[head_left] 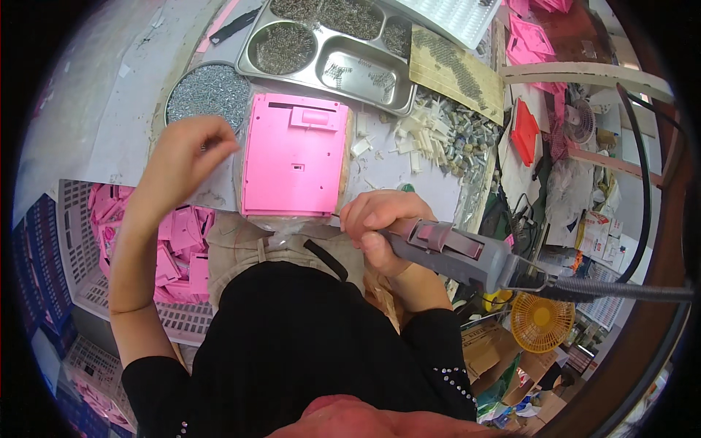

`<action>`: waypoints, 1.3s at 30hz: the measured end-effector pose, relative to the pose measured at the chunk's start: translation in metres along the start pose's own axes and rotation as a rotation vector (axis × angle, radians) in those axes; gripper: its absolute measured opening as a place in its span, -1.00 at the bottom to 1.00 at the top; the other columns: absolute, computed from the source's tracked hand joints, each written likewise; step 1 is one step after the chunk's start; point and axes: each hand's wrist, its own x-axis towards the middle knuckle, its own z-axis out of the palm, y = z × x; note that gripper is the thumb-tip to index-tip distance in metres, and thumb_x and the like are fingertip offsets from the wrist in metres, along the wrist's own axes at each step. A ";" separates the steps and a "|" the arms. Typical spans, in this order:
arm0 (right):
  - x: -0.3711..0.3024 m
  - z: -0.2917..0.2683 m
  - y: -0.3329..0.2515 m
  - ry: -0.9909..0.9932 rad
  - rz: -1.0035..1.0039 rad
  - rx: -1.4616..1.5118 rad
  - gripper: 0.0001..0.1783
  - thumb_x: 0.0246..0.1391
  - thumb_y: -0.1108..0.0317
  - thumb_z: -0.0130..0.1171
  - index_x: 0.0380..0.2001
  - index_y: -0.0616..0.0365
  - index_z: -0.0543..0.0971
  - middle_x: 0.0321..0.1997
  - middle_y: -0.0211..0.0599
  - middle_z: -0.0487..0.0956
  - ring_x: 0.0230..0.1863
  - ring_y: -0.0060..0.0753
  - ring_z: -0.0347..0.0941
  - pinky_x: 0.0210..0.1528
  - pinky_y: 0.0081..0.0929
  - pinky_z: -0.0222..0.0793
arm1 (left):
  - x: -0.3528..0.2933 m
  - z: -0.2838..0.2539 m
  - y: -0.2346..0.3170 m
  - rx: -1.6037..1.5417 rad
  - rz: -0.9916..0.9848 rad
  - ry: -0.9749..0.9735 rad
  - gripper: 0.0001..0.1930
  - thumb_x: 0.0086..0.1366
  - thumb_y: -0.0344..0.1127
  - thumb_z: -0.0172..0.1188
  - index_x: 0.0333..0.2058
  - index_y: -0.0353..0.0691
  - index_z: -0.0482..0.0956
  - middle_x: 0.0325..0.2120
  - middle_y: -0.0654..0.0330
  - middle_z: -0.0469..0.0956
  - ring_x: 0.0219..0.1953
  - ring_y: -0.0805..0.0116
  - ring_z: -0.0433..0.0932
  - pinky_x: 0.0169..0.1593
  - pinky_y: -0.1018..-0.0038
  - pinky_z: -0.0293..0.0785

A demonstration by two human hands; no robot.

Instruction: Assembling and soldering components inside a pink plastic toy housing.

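A flat pink plastic casing (293, 164) lies on a padded block in front of me, with a slot and a small raised part near its far edge. My right hand (383, 226) is wrapped round a grey electric screwdriver (460, 252), whose tip end points toward the casing's near right corner. The bit itself is mostly hidden by the fingers. Left of the casing, my left hand (196, 150) hangs by the near edge of a round dish of small silvery screws (208, 93). Its fingers are curled together, and whatever they may pinch cannot be seen.
A metal tray (369, 102) with several compartments of springs and small parts stands beyond the casing. White and metallic small parts (453, 139) are heaped to the right, beside a brown board (456, 71). A crate (80, 241) of pink pieces sits at left. The screwdriver's cable (621, 290) runs right.
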 end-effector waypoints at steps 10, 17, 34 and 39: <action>0.013 0.003 0.008 -0.186 -0.183 -0.193 -0.76 0.12 0.51 0.33 -0.26 0.14 0.44 -0.61 -0.30 0.48 -0.61 -0.29 0.45 -0.41 -0.27 0.52 | -0.014 0.060 0.019 0.143 0.457 0.046 -0.81 0.21 -0.35 0.37 -0.32 -0.19 0.50 0.01 0.16 0.64 0.07 0.19 0.60 0.29 0.02 0.34; 0.032 -0.002 -0.004 -0.260 -0.170 -0.056 -0.71 0.11 0.40 0.41 -0.32 0.13 0.43 -0.64 -0.30 0.47 -0.66 -0.27 0.42 -0.48 -0.31 0.50 | -0.025 0.069 0.013 0.162 0.401 0.024 -0.80 0.25 -0.29 0.34 -0.36 -0.17 0.47 0.12 0.17 0.62 0.20 0.28 0.56 0.32 0.09 0.23; 0.076 -0.009 0.010 -0.067 -0.102 -0.096 -0.76 0.22 0.34 0.34 -0.36 0.04 0.42 -0.64 -0.32 0.50 -0.62 -0.36 0.46 -0.43 -0.30 0.50 | -0.024 0.064 0.011 0.108 0.405 -0.018 -0.83 0.21 -0.26 0.35 -0.32 -0.12 0.53 0.12 0.18 0.61 0.21 0.37 0.54 0.01 0.19 0.22; 0.083 -0.017 0.031 -0.174 -0.128 -0.251 -0.73 0.19 0.36 0.37 -0.36 0.08 0.42 -0.64 -0.34 0.50 -0.60 -0.34 0.46 -0.41 -0.29 0.51 | -0.022 0.063 0.012 0.121 0.391 0.002 -0.83 0.22 -0.26 0.36 -0.32 -0.13 0.54 0.09 0.20 0.63 0.18 0.39 0.56 -0.03 0.21 0.24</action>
